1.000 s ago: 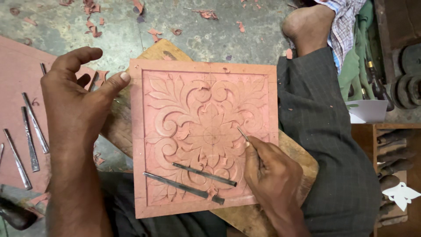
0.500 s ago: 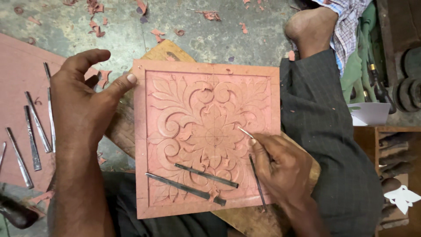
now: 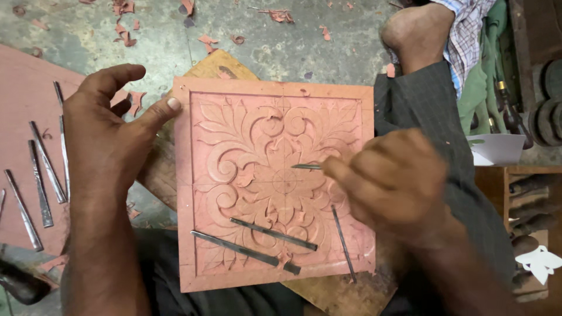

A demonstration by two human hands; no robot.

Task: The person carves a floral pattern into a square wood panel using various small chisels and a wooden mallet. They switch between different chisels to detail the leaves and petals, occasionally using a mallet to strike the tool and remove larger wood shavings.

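We see a square reddish carved panel (image 3: 275,181) with floral relief lying on a wooden board (image 3: 216,67) across the lap. Our right hand (image 3: 392,184), closed on a thin metal chisel (image 3: 306,167), has risen toward the centre; our left hand (image 3: 111,134), fingers spread, steadies the edge. Three loose chisels (image 3: 272,234) rest on it.

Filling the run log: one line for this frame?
left hand: steadies carved panel edge | right hand: holds chisel tip at centre

- I see spare metal chisels (image 3: 41,175) lying on a pink slab (image 3: 23,105) at left.
- Clay shavings (image 3: 126,26) litter the grey floor (image 3: 263,41).
- A white paper scrap (image 3: 497,149) sits right.
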